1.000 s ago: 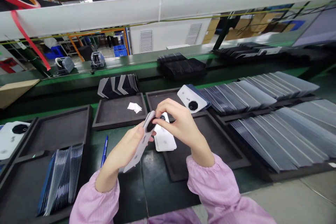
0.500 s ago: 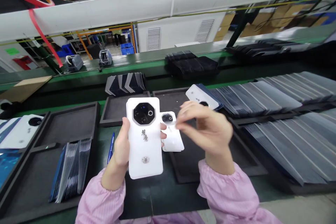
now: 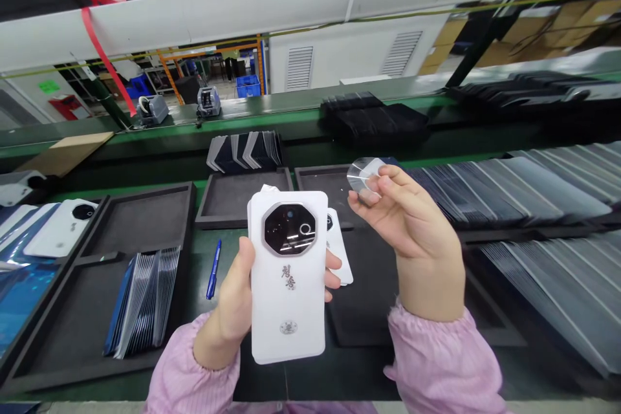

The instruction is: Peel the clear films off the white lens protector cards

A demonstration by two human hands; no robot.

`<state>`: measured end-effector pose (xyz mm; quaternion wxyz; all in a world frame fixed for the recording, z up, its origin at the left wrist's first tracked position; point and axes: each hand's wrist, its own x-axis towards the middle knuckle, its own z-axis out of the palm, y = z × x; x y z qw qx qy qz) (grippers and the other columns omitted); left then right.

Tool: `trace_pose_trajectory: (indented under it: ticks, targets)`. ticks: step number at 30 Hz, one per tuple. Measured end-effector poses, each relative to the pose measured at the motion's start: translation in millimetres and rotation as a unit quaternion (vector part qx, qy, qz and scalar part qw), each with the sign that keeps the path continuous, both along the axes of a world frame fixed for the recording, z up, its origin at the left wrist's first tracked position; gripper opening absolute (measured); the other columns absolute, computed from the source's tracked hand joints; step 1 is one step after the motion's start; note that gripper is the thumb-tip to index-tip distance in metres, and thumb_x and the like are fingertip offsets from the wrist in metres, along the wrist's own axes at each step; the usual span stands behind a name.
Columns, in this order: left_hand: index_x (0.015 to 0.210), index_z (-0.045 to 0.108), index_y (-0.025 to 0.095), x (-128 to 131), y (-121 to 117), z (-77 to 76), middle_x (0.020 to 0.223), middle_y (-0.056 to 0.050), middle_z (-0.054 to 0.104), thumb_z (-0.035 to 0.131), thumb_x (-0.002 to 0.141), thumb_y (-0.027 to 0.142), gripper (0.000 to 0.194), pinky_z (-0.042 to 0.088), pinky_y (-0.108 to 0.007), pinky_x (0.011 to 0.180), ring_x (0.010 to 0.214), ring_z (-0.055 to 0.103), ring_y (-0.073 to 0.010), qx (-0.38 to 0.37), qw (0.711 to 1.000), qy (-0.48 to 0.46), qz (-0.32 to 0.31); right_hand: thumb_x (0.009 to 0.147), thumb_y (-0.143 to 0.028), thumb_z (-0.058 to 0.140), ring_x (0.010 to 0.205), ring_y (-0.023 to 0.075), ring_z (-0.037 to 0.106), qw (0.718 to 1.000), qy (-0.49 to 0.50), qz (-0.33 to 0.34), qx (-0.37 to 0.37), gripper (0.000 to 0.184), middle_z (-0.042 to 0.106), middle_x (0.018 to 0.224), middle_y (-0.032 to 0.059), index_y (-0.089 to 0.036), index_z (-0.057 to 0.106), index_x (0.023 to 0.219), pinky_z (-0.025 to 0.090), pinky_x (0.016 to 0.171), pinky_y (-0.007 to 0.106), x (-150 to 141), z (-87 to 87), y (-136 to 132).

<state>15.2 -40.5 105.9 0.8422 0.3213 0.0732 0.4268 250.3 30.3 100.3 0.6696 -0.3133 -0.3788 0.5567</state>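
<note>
Upright in my left hand (image 3: 237, 291) are white phone back covers (image 3: 288, 291), apparently stacked, with a black octagonal camera window and dark lettering on the front one. The thumb lies along the left edge and fingertips show at the right edge. My right hand (image 3: 412, 213), raised to the right, pinches a small clear plastic film (image 3: 361, 176) with a rounded edge. Another white phone back cover (image 3: 343, 262) lies partly hidden behind the held ones. A crumpled whitish bit (image 3: 269, 189) shows at their top edge.
A blue pen (image 3: 214, 270) lies left of my left hand. Dark foam trays (image 3: 140, 220) stand at the left, one holding thin film-covered sheets (image 3: 145, 301). Rows of similar sheets (image 3: 548, 284) fill the right side. Tape dispensers (image 3: 208, 101) sit on the back ledge.
My right hand has moved right and turned, and the clear film now shows plainly in its fingers. The held covers appear lower and farther right, while the whole view has shifted.
</note>
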Motion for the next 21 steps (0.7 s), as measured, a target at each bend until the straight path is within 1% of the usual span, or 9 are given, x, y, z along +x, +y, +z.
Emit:
trace_pose_trajectory:
  ticks: [3, 8, 13, 21]
  targets:
    - [0.126, 0.068, 0.006, 0, 0, -0.4, 0.120, -0.017, 0.073, 0.050, 0.093, 0.064, 0.069, 0.056, -0.032, 0.092, 0.105, 0.071, -0.0248, 0.008, 1.000, 0.004, 0.004, 0.072, -0.033, 0.086, 0.060, 0.0074, 0.053, 1.000, -0.005, 0.009, -0.002, 0.025, 0.051, 0.068, -0.0081, -0.030, 0.064, 0.084, 0.059, 0.078, 0.029, -1, -1.8, 0]
    - [0.127, 0.068, 0.007, 0, 1, 1.2, 0.119, -0.017, 0.074, 0.050, 0.094, 0.063, 0.067, 0.056, -0.031, 0.092, 0.104, 0.071, -0.0246, 0.012, 1.000, 0.004, 0.016, 0.075, -0.032, 0.082, 0.060, 0.0093, 0.052, 1.000, -0.011, 0.013, -0.004, 0.021, 0.052, 0.069, -0.0079, -0.031, 0.063, 0.085, 0.058, 0.083, 0.034, -2, -2.4, 0]
    - [0.127, 0.068, 0.007, 0, 0, 1.6, 0.119, -0.017, 0.074, 0.050, 0.093, 0.063, 0.067, 0.056, -0.031, 0.090, 0.103, 0.071, -0.0248, 0.011, 1.000, -0.001, 0.015, 0.068, -0.031, 0.088, 0.059, 0.0074, 0.051, 1.000, 0.005, 0.007, -0.029, 0.027, 0.052, 0.068, -0.0083, -0.029, 0.065, 0.084, 0.059, 0.086, 0.034, -7, 1.3, -3]
    - [0.128, 0.067, 0.006, 1, -2, 3.0, 0.119, -0.017, 0.073, 0.047, 0.094, 0.065, 0.071, 0.056, -0.033, 0.092, 0.103, 0.071, -0.0252, -0.014, 1.000, -0.014, 0.000, 0.063, -0.029, 0.090, 0.058, 0.0065, 0.049, 0.999, 0.016, 0.005, -0.039, 0.033, 0.048, 0.065, -0.0082, -0.025, 0.064, 0.082, 0.061, 0.080, 0.031, -15, 9.1, -8]
